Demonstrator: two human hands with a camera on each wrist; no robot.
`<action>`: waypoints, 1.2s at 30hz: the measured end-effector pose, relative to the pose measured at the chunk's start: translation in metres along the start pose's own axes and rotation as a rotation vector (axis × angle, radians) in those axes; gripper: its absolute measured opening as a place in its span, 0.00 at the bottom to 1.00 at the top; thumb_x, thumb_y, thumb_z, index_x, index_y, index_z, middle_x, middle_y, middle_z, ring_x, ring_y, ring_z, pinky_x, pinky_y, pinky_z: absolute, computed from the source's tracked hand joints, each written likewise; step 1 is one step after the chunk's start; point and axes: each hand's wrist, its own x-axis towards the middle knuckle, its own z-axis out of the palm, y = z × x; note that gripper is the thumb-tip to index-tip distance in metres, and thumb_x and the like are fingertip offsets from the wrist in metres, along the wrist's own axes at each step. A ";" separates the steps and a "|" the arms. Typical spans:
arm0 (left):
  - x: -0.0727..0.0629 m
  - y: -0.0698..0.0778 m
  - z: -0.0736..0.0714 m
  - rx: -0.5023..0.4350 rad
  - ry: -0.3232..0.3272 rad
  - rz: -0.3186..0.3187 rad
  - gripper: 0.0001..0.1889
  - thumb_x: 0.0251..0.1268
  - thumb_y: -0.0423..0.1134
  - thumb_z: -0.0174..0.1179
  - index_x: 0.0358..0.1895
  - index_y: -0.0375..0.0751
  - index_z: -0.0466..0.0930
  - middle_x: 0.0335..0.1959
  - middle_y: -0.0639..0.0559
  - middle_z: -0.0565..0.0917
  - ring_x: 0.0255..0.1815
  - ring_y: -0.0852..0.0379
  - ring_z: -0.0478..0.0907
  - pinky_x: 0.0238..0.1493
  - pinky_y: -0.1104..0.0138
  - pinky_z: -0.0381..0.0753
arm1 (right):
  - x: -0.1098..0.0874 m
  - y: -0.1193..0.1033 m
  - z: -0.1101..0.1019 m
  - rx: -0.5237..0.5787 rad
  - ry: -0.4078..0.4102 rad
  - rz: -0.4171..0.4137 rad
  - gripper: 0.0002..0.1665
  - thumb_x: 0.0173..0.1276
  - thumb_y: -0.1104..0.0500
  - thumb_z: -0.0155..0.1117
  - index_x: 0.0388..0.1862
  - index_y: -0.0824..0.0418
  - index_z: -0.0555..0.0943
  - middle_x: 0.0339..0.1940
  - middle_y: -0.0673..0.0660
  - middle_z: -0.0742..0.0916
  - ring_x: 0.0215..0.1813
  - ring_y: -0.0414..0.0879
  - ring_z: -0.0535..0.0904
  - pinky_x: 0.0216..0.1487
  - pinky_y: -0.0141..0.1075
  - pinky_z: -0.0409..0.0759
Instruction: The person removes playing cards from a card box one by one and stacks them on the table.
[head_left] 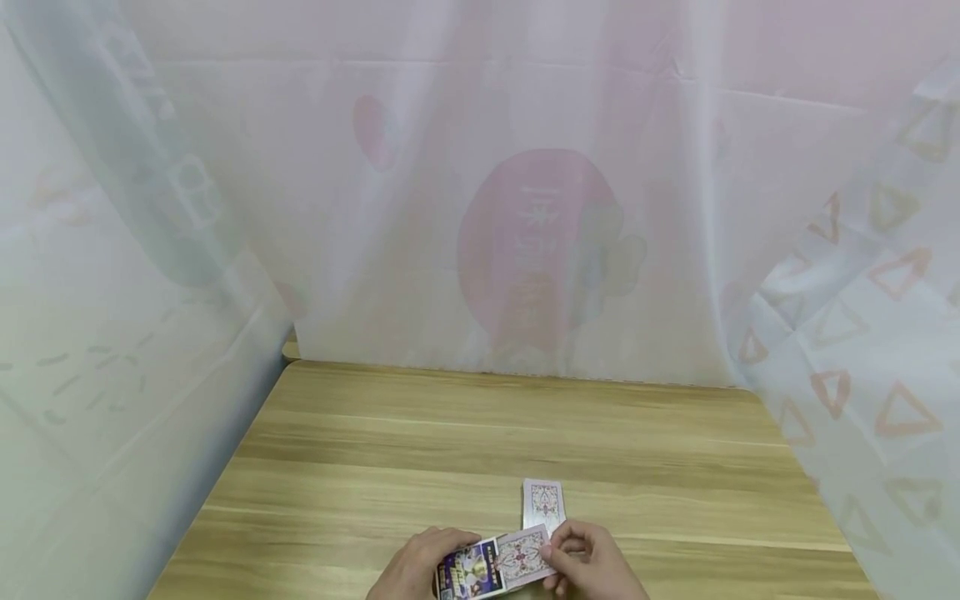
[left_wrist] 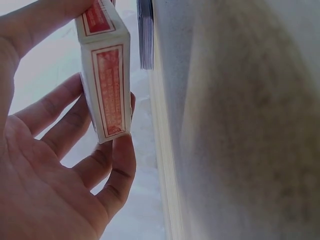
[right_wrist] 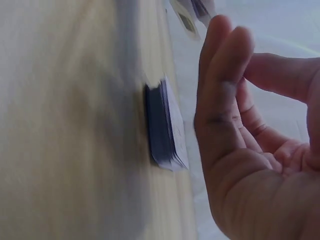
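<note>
My left hand (head_left: pixel 420 564) grips a playing card box (head_left: pixel 472 571) with a dark blue printed front. In the left wrist view the box's red and white end (left_wrist: pixel 111 90) stands between thumb and fingers. Playing cards (head_left: pixel 522 557) with an ornate red and white back stick out of the box's right end. Thumb and fingers of my right hand (head_left: pixel 592 562) pinch the right edge of these cards. Just beyond them a second stack of cards (head_left: pixel 543 498) lies face down on the table, its dark side (right_wrist: pixel 161 127) showing in the right wrist view.
The wood-grain table (head_left: pixel 360 450) runs back to a hanging patterned curtain (head_left: pixel 375 275). More printed sheeting closes in the left side (head_left: pixel 112 400) and the right side (head_left: pixel 847 358).
</note>
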 end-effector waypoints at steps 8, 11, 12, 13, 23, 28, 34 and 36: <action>0.001 -0.003 -0.001 -0.003 -0.024 -0.016 0.37 0.52 0.66 0.80 0.62 0.51 0.85 0.51 0.62 0.89 0.48 0.69 0.81 0.49 0.65 0.85 | 0.005 -0.006 -0.024 -0.103 0.014 -0.156 0.14 0.75 0.66 0.67 0.49 0.78 0.77 0.37 0.58 0.86 0.34 0.40 0.86 0.36 0.33 0.87; 0.000 -0.003 -0.001 0.003 -0.020 -0.011 0.37 0.52 0.66 0.80 0.62 0.51 0.84 0.51 0.62 0.89 0.48 0.69 0.81 0.49 0.65 0.85 | 0.008 -0.007 -0.030 -0.136 0.036 -0.198 0.14 0.75 0.66 0.67 0.51 0.78 0.79 0.40 0.62 0.86 0.35 0.40 0.86 0.36 0.33 0.87; 0.000 -0.003 -0.001 0.008 -0.016 -0.006 0.37 0.51 0.66 0.80 0.62 0.50 0.85 0.51 0.62 0.89 0.48 0.69 0.81 0.49 0.65 0.85 | 0.009 -0.008 -0.032 -0.146 0.046 -0.198 0.15 0.75 0.66 0.67 0.53 0.77 0.79 0.40 0.63 0.86 0.36 0.40 0.86 0.36 0.33 0.87; -0.001 -0.003 -0.001 0.011 -0.012 -0.001 0.38 0.51 0.66 0.81 0.62 0.50 0.85 0.51 0.62 0.89 0.48 0.69 0.81 0.49 0.65 0.85 | 0.010 -0.009 -0.033 -0.150 0.060 -0.188 0.16 0.75 0.65 0.68 0.54 0.77 0.80 0.41 0.63 0.86 0.36 0.40 0.86 0.36 0.32 0.87; -0.002 -0.005 0.000 0.005 -0.006 0.005 0.38 0.51 0.65 0.81 0.62 0.49 0.85 0.51 0.62 0.89 0.47 0.70 0.81 0.48 0.66 0.84 | 0.018 -0.018 -0.038 -0.133 0.160 -0.112 0.17 0.72 0.64 0.72 0.51 0.76 0.82 0.41 0.59 0.87 0.35 0.42 0.89 0.39 0.37 0.90; -0.003 -0.005 0.000 0.023 0.002 0.009 0.39 0.51 0.66 0.81 0.63 0.49 0.84 0.50 0.62 0.89 0.46 0.70 0.80 0.47 0.67 0.84 | 0.025 -0.021 -0.040 -0.163 0.178 -0.105 0.16 0.72 0.64 0.73 0.50 0.74 0.83 0.41 0.60 0.87 0.32 0.42 0.87 0.36 0.37 0.89; -0.002 -0.003 -0.001 0.032 -0.008 -0.006 0.40 0.50 0.67 0.80 0.63 0.48 0.84 0.50 0.63 0.89 0.46 0.71 0.79 0.46 0.67 0.83 | 0.039 -0.018 -0.048 -0.233 0.216 -0.083 0.15 0.71 0.60 0.75 0.50 0.70 0.87 0.43 0.61 0.89 0.30 0.41 0.86 0.33 0.33 0.87; -0.002 -0.003 -0.002 0.032 -0.013 -0.011 0.39 0.51 0.67 0.80 0.63 0.49 0.84 0.51 0.63 0.89 0.46 0.71 0.79 0.47 0.67 0.82 | 0.044 -0.016 -0.051 -0.241 0.223 -0.084 0.15 0.71 0.60 0.75 0.50 0.70 0.88 0.42 0.62 0.90 0.30 0.41 0.85 0.32 0.33 0.86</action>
